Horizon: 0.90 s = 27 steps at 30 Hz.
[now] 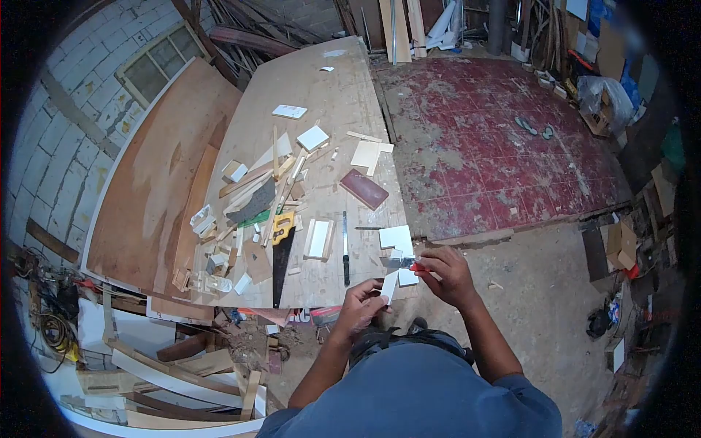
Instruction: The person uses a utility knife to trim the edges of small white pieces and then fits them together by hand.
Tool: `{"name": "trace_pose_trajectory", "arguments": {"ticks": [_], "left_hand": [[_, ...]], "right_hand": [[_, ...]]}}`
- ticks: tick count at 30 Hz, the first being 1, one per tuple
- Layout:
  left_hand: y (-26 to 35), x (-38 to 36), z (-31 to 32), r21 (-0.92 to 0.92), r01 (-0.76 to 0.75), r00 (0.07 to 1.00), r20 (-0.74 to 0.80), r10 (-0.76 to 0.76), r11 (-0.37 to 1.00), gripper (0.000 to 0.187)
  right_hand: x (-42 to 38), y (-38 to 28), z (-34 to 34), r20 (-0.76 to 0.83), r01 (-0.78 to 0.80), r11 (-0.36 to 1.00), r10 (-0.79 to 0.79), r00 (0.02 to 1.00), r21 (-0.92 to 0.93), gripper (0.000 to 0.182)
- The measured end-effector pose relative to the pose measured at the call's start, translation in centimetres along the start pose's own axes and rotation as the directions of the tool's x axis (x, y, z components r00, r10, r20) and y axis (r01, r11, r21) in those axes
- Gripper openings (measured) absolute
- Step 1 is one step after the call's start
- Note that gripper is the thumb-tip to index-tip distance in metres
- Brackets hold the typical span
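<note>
My left hand [361, 304] is closed on a small white board piece [391, 286], pinched between thumb and fingers near the table's front right corner. In my right hand [447, 274] is a scraper with a red handle [417, 268], its flat greyish blade [394, 261] pointing left, just above the white piece. Behind the blade lies a white square board [396, 237] at the table edge, and another small white piece [407, 278] shows below the handle. Left of my hands, a long narrow tool with a black handle [346, 270] lies on the tabletop.
The plywood table [321, 87] carries a yellow-handled saw [283, 228], a framed white piece [319, 239], a dark red sheet [364, 189] and a heap of wood offcuts [255, 182]. A large wooden panel [153, 182] leans at left. Sandals [535, 128] lie on the red floor.
</note>
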<state>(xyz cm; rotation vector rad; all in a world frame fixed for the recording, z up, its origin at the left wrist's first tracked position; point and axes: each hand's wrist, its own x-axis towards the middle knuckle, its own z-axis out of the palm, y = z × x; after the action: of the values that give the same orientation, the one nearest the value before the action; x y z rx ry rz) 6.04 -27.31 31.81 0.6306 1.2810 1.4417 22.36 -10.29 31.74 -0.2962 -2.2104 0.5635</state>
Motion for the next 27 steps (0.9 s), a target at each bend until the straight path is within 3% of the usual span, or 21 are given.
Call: {"name": "trace_pose_trajectory", "arguments": {"ticks": [10,27], "left_hand": [[-1.1,0.7,-1.0,0.187,-0.028,0.997,-0.069,0.041,0.982,0.025],[-0.1,1.0,-0.7,0.157,-0.013,0.999,-0.041,0.019,0.988,0.026]], "right_hand": [[0.4,0.2,-0.1,0.032,0.001,1.000,0.000,0.999,-0.012,0.031],[-0.8,1.6,0.9,-0.041,-0.022,1.000,0.022,0.999,-0.003,0.029]]}}
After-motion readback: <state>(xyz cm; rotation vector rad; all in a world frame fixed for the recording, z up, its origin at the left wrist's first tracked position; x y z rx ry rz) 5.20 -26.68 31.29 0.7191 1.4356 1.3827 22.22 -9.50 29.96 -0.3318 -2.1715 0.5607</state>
